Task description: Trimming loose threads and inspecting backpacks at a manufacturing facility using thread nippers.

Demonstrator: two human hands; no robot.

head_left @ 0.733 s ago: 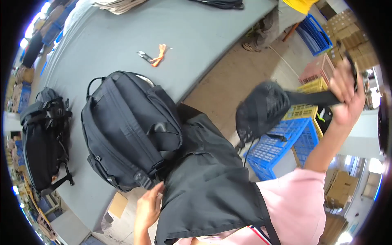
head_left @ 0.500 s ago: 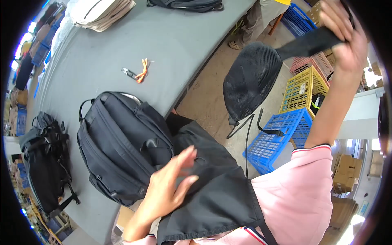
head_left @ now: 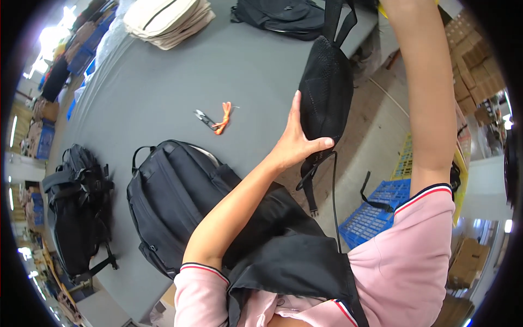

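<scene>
A black, padded, pouch-like piece with webbing straps [head_left: 327,87] hangs upright by the table's right edge, a stitched seam down its face. My left hand [head_left: 299,136] rests against its lower left side, thumb across the front and index finger stretched up along the edge. Its other fingers are hidden behind the piece. A strap with a buckle [head_left: 310,199] dangles below. My right arm reaches up past the top edge, so the right hand is out of view. A black backpack [head_left: 169,201] lies on the table in front of me.
On the grey table [head_left: 163,92] are thread snips [head_left: 205,120] with an orange cord [head_left: 223,120], another black backpack [head_left: 76,212], stacked beige bags [head_left: 169,22] and a black bag [head_left: 283,16]. Blue [head_left: 370,212] and yellow crates [head_left: 404,158] stand on the floor at right.
The padded piece has swung leftward and turned from its mesh side to the seamed side. My left hand has moved up from beside the backpack to touch it. My right hand has left the view upward.
</scene>
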